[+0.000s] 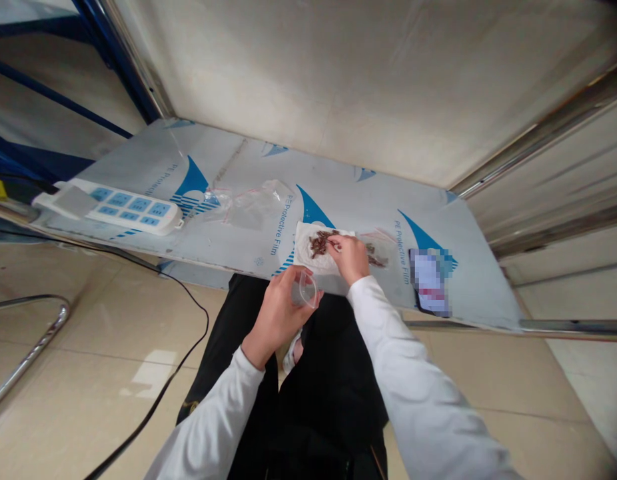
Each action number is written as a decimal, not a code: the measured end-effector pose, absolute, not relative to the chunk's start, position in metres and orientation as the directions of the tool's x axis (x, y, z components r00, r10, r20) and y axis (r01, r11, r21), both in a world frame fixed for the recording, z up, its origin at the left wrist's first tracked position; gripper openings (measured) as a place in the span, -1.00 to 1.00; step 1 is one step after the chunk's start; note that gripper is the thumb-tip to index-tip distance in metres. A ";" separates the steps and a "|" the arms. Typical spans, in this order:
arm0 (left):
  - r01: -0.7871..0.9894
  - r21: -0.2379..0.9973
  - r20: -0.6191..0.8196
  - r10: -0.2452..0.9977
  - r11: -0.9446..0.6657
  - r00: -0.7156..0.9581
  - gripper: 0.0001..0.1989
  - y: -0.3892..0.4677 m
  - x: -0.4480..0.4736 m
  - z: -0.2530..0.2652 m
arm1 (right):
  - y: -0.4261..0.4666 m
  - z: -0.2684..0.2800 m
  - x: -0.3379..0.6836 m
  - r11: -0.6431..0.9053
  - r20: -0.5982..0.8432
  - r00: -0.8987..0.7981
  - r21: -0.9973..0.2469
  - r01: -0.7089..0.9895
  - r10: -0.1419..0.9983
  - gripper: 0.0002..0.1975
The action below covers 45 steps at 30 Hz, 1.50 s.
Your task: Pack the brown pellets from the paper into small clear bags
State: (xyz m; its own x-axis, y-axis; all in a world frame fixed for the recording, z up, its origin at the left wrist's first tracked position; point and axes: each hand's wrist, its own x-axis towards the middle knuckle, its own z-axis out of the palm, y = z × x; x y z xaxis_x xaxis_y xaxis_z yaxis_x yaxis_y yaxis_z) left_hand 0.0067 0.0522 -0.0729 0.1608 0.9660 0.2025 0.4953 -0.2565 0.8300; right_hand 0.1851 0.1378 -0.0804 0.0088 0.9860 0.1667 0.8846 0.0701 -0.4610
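Note:
My left hand (pixel 278 307) is closed around a small clear plastic cup (pixel 307 291), held just in front of the table edge with its mouth tilted toward me. Over a white tissue (pixel 304 248), my right hand (pixel 350 257) has thumb and fingertips pinched together at a pile of small reddish-brown pieces (pixel 319 243). Whether a piece sits between those fingertips is too small to see. Beside that hand lies a clear zip bag (pixel 383 251) with more brown pieces in it, partly covered by the hand.
A white power strip (pixel 133 208) lies at the table's left end, its black cable (pixel 188 283) hanging to the floor. Flat clear bags (pixel 253 203) rest left of the tissue. A phone (pixel 431 283) lies at the right near the front edge of the film-covered table (pixel 228 260).

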 end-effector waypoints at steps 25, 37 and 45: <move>0.346 0.919 0.201 0.980 -0.189 0.004 -0.72 0.043 0.007 -0.068 | 0.120 -0.078 0.194 0.219 0.173 -0.141 -0.616 0.757 0.975 -0.75; 0.334 0.927 0.185 0.983 -0.173 -0.005 -0.73 0.045 0.002 -0.072 | 0.148 -0.117 0.186 0.227 0.158 -0.176 -0.412 0.882 0.972 -0.77; 0.326 0.929 0.191 0.982 -0.176 -0.012 -0.72 0.050 0.004 -0.077 | 0.146 -0.121 0.193 0.170 0.191 -0.095 -0.431 0.886 0.977 -0.78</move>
State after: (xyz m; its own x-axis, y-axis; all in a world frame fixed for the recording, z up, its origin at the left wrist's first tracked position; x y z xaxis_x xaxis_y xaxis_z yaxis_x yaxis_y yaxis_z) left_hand 0.0037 0.0501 -0.0770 -0.0120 0.9816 0.1906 0.3255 -0.1764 0.9289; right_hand 0.1929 0.1456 -0.1208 -0.0949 0.9770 0.1912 0.8859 0.1705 -0.4314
